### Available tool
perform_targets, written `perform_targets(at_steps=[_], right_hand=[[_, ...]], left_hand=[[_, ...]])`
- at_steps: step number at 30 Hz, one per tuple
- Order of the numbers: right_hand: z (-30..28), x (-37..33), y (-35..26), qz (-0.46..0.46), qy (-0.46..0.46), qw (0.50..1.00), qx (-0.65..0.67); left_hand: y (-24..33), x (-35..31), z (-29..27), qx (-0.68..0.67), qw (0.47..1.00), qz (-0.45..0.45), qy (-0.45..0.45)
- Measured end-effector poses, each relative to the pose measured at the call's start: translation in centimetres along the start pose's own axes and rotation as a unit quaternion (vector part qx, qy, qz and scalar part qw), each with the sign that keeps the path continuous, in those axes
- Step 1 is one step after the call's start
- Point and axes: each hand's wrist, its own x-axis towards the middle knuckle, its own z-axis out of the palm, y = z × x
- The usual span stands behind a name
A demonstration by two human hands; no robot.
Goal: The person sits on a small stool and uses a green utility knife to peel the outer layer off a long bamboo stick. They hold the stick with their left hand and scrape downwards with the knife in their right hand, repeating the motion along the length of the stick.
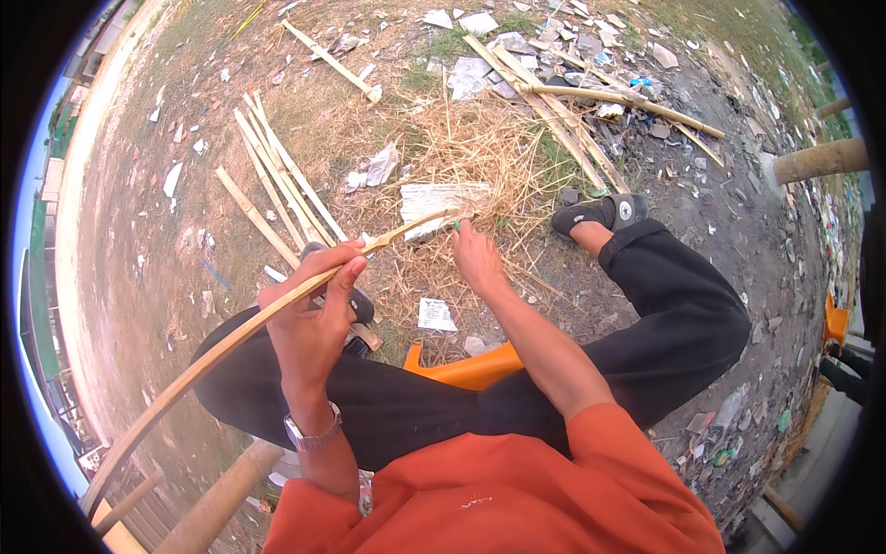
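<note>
A long split bamboo strip [189,379] runs from the lower left up to the middle of the head view. My left hand [314,300] is closed round it, thumb on top, a little short of its far end. That far end lies over a pale, grooved block [438,196] on the ground. Beside the strip's tip my right hand [479,263] is closed, its knuckles uppermost. A small bit of green shows at its fingers; the rest of what it grips is hidden. Thin straw-coloured shavings [489,143] spread around the block.
Several bamboo strips [277,175] lie at the left, and more bamboo pieces [563,115] lie far right among rubble. My bent legs frame the work, with an orange seat [475,368] under me. A white paper slip [437,314] lies between my feet. Bamboo poles [821,162] stand at the right.
</note>
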Motion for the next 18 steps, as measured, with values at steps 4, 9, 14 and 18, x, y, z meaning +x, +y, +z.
perform_targets(at_steps=[4, 9, 14, 18], right_hand=[[3.2, 0.9, 6.0, 0.024, 0.004, 0.996, -0.089], [-0.2, 2.0, 7.0, 0.056, -0.057, 0.988, -0.132], [-9.2, -1.5, -1.8, -0.016, -0.060, 0.998, -0.009], [-14.3, -8.2, -9.0, -0.154, -0.045, 0.976, 0.144]], left_hand=[[0.3, -0.4, 0.2, 0.012, 1.000, 0.014, -0.002], [-0.2, 0.3, 0.1, 0.018, 0.999, 0.044, -0.009], [0.3, 0.1, -0.8, 0.035, 0.995, 0.069, -0.061], [0.8, 0.3, -1.0, 0.057, 0.985, 0.120, -0.111]])
